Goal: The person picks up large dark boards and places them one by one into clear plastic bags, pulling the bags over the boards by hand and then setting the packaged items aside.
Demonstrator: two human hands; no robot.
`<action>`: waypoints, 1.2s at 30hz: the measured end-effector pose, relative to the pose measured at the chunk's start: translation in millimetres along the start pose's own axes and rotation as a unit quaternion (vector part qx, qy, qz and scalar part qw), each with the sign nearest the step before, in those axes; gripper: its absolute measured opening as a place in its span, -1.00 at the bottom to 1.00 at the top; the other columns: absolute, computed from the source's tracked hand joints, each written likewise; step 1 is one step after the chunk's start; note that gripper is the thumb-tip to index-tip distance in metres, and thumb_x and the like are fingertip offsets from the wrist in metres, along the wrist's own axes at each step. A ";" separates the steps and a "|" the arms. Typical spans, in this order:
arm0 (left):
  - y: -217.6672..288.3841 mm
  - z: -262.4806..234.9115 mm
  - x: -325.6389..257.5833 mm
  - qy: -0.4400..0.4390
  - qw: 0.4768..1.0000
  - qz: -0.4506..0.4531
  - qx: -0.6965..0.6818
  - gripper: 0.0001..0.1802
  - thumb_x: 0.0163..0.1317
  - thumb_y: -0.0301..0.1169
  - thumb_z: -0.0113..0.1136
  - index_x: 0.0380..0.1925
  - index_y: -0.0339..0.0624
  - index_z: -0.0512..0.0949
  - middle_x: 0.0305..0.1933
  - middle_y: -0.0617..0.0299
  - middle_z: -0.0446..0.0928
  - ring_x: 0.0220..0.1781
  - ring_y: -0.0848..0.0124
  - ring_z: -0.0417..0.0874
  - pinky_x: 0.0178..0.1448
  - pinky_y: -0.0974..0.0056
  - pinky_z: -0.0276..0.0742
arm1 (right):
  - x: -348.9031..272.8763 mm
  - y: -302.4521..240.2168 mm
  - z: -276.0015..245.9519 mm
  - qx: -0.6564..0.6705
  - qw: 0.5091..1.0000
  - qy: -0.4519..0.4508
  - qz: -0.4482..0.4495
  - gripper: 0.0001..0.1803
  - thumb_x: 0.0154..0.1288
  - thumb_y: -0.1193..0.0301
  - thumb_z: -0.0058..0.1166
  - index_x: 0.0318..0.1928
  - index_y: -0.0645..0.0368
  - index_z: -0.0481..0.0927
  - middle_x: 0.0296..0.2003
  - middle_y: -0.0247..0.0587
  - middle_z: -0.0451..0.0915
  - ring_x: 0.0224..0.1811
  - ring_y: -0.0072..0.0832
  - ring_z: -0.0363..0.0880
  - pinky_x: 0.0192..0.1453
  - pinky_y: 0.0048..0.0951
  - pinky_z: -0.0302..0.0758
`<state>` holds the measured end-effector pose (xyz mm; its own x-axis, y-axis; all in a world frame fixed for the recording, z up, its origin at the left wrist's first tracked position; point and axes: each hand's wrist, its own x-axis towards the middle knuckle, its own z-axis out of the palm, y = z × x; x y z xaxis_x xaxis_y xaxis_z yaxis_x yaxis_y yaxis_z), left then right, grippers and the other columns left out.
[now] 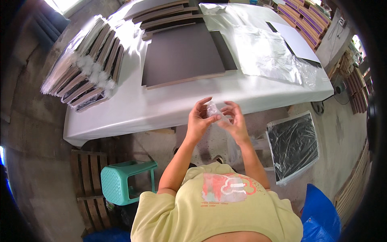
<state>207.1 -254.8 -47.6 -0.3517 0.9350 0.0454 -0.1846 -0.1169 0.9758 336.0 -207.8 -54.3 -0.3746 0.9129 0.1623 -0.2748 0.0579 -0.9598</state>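
Note:
In front of my body, at the table's near edge, both hands hold a piece of thin clear plastic film [213, 108]. My left hand [199, 123] pinches it between thumb and fingers. Curled fingers of my right hand [235, 122] grip its other side, and part of the film hangs down below that hand. Beyond the hands, a stack of flat dark grey boards [181, 54] lies on the white-covered table [129, 117]. Clear plastic sheets [266, 54] are spread flat to the right of the boards.
A bundle of plastic-wrapped boards [86, 66] leans at the table's left. A white panel [297, 43] lies far right. Below the table's right side is a dark panel in clear film [293, 143]. A green stool [115, 186] and a wooden pallet [88, 181] stand lower left.

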 end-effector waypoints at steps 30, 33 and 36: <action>47.8 -117.4 12.1 -0.058 0.995 0.041 0.076 -0.68 0.24 -0.23 -0.01 -0.21 -0.24 0.55 -0.73 0.53 0.17 -0.73 0.72 0.10 -0.65 0.54 -0.03 | 67.2 4.5 48.6 0.168 0.986 0.006 0.005 -0.61 -0.02 0.46 0.20 -0.12 0.12 0.43 -0.42 -0.44 0.51 -0.62 -0.74 0.35 -0.55 -0.75 0.24; 48.0 -123.9 5.3 0.012 0.998 0.036 0.057 -0.69 0.24 -0.23 0.01 -0.23 -0.24 0.56 -0.75 0.53 0.16 -0.74 0.72 0.08 -0.67 0.53 -0.04 | 80.8 -0.6 38.4 0.313 0.947 0.069 0.020 -0.67 0.04 0.47 0.15 -0.13 0.11 0.43 -0.43 -0.44 0.51 -0.61 -0.74 0.34 -0.54 -0.75 0.25; 45.1 -123.4 1.1 0.049 0.998 0.022 0.027 -0.69 0.23 -0.22 0.02 -0.24 -0.24 0.57 -0.76 0.54 0.14 -0.75 0.72 0.06 -0.67 0.53 -0.05 | 75.9 -17.5 89.1 0.257 0.962 0.005 0.090 -0.71 0.08 0.48 0.12 -0.15 0.12 0.43 -0.42 -0.43 0.52 -0.61 -0.75 0.33 -0.55 -0.76 0.23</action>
<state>85.1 -300.3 -29.9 -0.4469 0.8918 0.0703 -0.1182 -0.1368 0.9835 233.5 -175.5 -4.7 -0.4496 0.8932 -0.0015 -0.6088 -0.3076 -0.7313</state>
